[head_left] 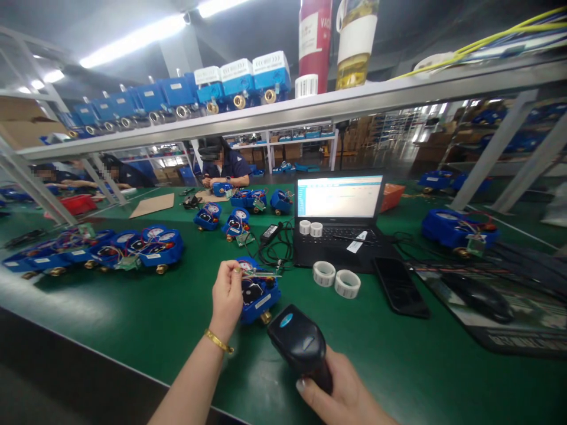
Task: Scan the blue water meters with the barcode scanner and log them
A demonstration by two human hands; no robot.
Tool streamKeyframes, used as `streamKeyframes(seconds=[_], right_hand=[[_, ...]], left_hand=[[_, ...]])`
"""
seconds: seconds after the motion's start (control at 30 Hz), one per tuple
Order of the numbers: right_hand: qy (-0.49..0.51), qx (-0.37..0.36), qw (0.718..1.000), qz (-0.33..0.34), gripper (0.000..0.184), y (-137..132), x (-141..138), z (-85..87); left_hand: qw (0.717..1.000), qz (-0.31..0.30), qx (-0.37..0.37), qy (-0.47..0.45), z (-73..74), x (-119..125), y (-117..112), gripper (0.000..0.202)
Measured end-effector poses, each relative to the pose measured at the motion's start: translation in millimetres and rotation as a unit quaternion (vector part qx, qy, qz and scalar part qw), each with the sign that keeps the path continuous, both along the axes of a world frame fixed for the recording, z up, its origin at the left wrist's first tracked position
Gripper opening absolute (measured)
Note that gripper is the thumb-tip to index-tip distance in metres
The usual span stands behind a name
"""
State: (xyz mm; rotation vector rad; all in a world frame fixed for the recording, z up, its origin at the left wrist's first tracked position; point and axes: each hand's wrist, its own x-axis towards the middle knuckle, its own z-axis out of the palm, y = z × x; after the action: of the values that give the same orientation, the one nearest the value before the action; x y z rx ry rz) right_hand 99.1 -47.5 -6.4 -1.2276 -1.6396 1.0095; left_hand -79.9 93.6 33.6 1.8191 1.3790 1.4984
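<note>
Two bare hands work nearest the camera: the right hand (343,392) is wrapped around a black barcode scanner (297,341), its head aimed forward; the left hand (227,295) pinches what looks like a small circuit board (260,273) just above an open blue meter (257,292) on the green table (133,319). Beyond lie two label rolls (336,278), a phone (400,287) and an open laptop (339,215); farther left, a row of blue meters (110,251); across the table, a seated person (224,165).
</note>
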Motion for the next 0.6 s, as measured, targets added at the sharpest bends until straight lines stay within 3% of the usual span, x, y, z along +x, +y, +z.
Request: streamKeyframes(seconds=[0.1,0.2,0.27,0.33,0.43,0.5,0.6], right_hand=[[-0.086,-0.038,0.996,-0.012,0.038,3,8,-1.2],[-0.24,-0.106,0.963,-0.061,0.04,4,18,0.6],[-0.304,-0.136,0.94,-0.074,0.052,4,29,0.9],[-0.313,-0.127,0.938,-0.076,0.06,4,53,-1.4],[-0.293,0.007,0.942,-0.164,0.045,6,121,-12.1],[-0.319,0.116,0.891,-0.3,0.049,12,185,-25.1],[-0.401,0.192,0.795,-0.413,0.063,24,281,-52.0]], left_hand=[[1.0,-0.016,0.004,-0.01,-4.5,-4,-2,0.023],[0.999,-0.022,0.032,0.003,-13.8,-12,-5,0.02],[0.995,-0.005,0.086,0.049,-21.9,-19,-6,0.019],[0.984,0.016,0.138,0.114,-29.4,-25,-9,0.019],[0.965,0.036,0.183,0.184,-37.8,-32,-14,0.016],[0.958,0.032,0.203,0.2,-43.7,-34,-19,0.016],[0.957,0.049,0.202,0.202,-57.0,-39,-25,0.023]])
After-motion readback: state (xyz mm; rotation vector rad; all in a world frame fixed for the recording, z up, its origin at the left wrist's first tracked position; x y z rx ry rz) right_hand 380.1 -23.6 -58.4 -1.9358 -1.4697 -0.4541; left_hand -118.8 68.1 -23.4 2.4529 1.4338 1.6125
